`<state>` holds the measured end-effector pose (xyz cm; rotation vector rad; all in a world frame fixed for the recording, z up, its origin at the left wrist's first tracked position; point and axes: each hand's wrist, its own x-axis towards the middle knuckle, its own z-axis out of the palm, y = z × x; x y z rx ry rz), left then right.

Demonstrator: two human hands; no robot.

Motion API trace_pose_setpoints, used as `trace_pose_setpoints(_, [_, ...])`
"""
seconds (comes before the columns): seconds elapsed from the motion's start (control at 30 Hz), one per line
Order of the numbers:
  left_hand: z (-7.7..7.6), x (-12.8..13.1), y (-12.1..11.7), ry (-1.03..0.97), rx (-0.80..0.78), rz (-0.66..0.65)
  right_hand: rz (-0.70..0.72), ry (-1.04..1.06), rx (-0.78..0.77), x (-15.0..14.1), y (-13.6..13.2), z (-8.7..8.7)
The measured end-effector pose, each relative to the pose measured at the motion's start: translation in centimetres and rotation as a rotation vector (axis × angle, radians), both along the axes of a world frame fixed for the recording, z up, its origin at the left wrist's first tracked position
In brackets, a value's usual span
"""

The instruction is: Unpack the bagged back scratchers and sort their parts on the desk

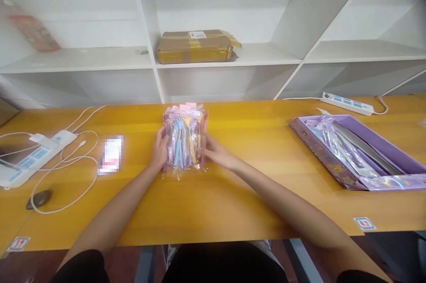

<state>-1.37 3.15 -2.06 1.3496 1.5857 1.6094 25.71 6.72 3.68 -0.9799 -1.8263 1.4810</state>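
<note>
A clear plastic pack of pastel sticks with hand-shaped tops (183, 141) is in the middle of the wooden table, pink along its far edge. Blue, yellow and purple sticks show through the film. My left hand (160, 149) grips the left side of the pack, its fingers partly behind the edge. On the opposite side, my right hand (214, 150) is closed on the pack's right edge, with some fingertips hidden. Whether the pack rests fully on the table or is slightly lifted, I cannot tell.
Left are a power strip (36, 158), white cables, a blurred-out phone-sized item (111, 155) and a dark mouse-like object (39, 199). To the right lies an open purple box (396, 141) holding wrapped items; behind it, another power strip (348, 103). A taped carton (196, 47) sits on the shelf.
</note>
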Motion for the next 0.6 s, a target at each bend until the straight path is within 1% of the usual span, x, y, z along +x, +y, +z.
trace_pose_setpoints(0.07, [0.5, 0.2, -0.3, 0.022, -0.06, 0.021, -0.049, -0.091, 0.06, 3.2, -0.2, -0.1])
trace_pose_setpoints(0.17, [1.0, 0.5, -0.6, 0.053, -0.098, 0.038, -0.249, -0.257, 0.19, 10.0, 1.0, 0.5])
trace_pose_setpoints(0.23, [1.2, 0.6, -0.5, 0.063, -0.098, 0.04, -0.441, -0.368, 0.362, 15.5, 2.6, 1.4])
trace_pose_setpoints(0.3, [1.3, 0.7, -0.3, 0.069, -0.095, 0.052, -0.658, -0.564, 0.556, 21.5, 4.5, 2.4])
trace_pose_setpoints(0.33, [1.3, 0.6, -0.2, 0.071, -0.099, 0.06, -0.765, -0.68, 0.617, 24.5, 5.3, 2.7])
trace_pose_setpoints(0.37, [1.4, 0.6, -0.1, 0.07, -0.104, 0.072, -0.869, -0.795, 0.642, 27.4, 6.0, 3.0])
trace_pose_setpoints(0.4, [1.4, 0.6, 0.0, 0.071, -0.11, 0.077, -0.963, -0.9, 0.627, 30.2, 6.6, 3.0])
trace_pose_setpoints(0.43, [1.4, 0.5, 0.1, 0.074, -0.116, 0.076, -1.036, -0.99, 0.568, 32.8, 7.1, 2.8])
trace_pose_setpoints(0.47, [1.5, 0.5, 0.1, 0.077, -0.119, 0.074, -1.064, -1.066, 0.476, 35.0, 7.5, 2.4])
trace_pose_setpoints(0.5, [1.6, 0.5, 0.2, 0.079, -0.121, 0.07, -1.044, -1.121, 0.372, 36.9, 7.8, 1.9])
trace_pose_setpoints(0.53, [1.7, 0.5, 0.2, 0.079, -0.125, 0.067, -0.993, -1.153, 0.277, 38.4, 8.1, 1.1])
trace_pose_setpoints(0.57, [1.7, 0.6, 0.3, 0.079, -0.131, 0.067, -0.926, -1.166, 0.206, 39.6, 8.2, 0.3])
trace_pose_setpoints(0.6, [1.8, 0.6, 0.3, 0.079, -0.139, 0.07, -0.865, -1.163, 0.17, 40.5, 8.3, -0.5])
